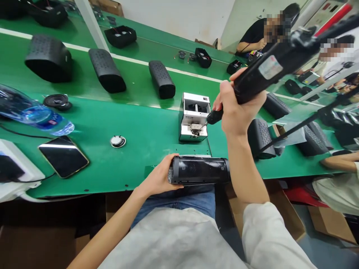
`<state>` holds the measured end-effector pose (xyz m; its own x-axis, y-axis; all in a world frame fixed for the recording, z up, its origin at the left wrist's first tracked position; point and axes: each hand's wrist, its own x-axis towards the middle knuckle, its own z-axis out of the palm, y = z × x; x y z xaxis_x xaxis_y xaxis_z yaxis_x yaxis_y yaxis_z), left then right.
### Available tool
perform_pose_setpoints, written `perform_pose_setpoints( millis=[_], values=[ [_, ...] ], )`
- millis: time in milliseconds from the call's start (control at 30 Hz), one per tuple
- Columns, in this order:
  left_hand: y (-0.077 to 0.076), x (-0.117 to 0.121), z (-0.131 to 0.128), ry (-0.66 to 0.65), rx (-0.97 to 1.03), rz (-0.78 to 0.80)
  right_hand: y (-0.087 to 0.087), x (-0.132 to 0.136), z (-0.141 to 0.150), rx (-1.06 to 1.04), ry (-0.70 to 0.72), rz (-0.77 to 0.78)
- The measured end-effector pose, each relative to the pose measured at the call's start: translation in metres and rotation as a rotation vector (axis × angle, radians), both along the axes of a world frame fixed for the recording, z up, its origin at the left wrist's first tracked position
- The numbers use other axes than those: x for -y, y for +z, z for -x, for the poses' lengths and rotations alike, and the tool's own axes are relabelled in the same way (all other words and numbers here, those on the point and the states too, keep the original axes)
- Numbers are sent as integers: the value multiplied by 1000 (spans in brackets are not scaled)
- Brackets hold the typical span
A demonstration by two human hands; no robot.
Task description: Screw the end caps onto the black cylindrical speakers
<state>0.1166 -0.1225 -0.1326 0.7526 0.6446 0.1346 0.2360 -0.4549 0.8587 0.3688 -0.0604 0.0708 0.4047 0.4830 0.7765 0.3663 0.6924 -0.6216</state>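
Observation:
My left hand (164, 173) grips the left end of a black speaker housing (200, 170) that lies on its side at the bench edge, over my lap. Raised to the right, my right hand (239, 106) is wrapped round a black electric screwdriver (254, 76) with a pale label. Its tip points down and left to the front of a white screw feeder (194, 117) standing just behind the housing. Whether a screw sits on the tip is too small to tell. Tiny dark bits lie between the feeder and the housing.
A phone (64, 156), a plastic bottle (36, 112), a loose speaker driver (57, 101) and a small round part (117, 141) lie to the left. Several black speakers (162, 79) stand on the green line behind. Co-workers (254, 37) sit at the right; cardboard boxes (280, 213) are below.

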Motion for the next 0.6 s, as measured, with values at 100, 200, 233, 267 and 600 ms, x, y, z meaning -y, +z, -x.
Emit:
perform_pose_setpoints(
  millis=[100, 200, 233, 267, 600],
  values=[
    [0, 0, 0, -6, 4, 4, -8, -10, 0, -9, -34, 9],
    [1, 0, -1, -8, 10, 5, -9, -10, -5, 25, -56, 75],
    [1, 0, -1, -10, 13, 4, -8, -9, -7, 43, -53, 101],
    [1, 0, -1, -12, 17, 2, -7, -8, -10, 58, -47, 117],
    [-2, -1, -2, -15, 38, -35, -9, -20, -13, 39, -100, 150]
  ],
)
